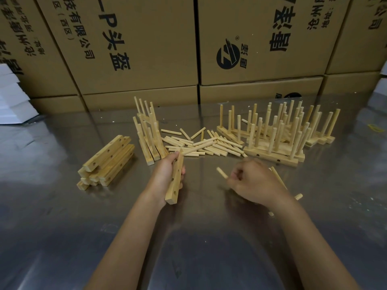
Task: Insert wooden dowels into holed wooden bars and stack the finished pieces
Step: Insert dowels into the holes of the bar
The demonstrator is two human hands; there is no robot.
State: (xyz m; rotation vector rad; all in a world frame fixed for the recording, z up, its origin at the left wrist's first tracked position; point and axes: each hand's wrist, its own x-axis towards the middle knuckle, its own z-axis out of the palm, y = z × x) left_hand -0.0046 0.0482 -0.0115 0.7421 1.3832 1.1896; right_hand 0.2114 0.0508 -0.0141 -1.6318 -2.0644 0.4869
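Observation:
My left hand (167, 174) grips a holed wooden bar (175, 181) held nearly upright above the metal table, its holes facing right. To its right, my right hand (253, 183) holds several wooden dowels (222, 172); one sticks out to the left and others poke out behind the hand. Loose dowels (201, 145) lie in a heap beyond both hands. A stack of empty holed bars (106, 162) sits at the left. Finished bars with upright dowels (278, 130) stand at the right, and more finished pieces (148, 135) lean together left of the heap.
The steel table (188, 237) stretches toward me. Cardboard boxes (146, 49) form a wall along its far edge. White foam pieces (10, 97) are at the far left. A white object (379, 93) shows at the far right edge.

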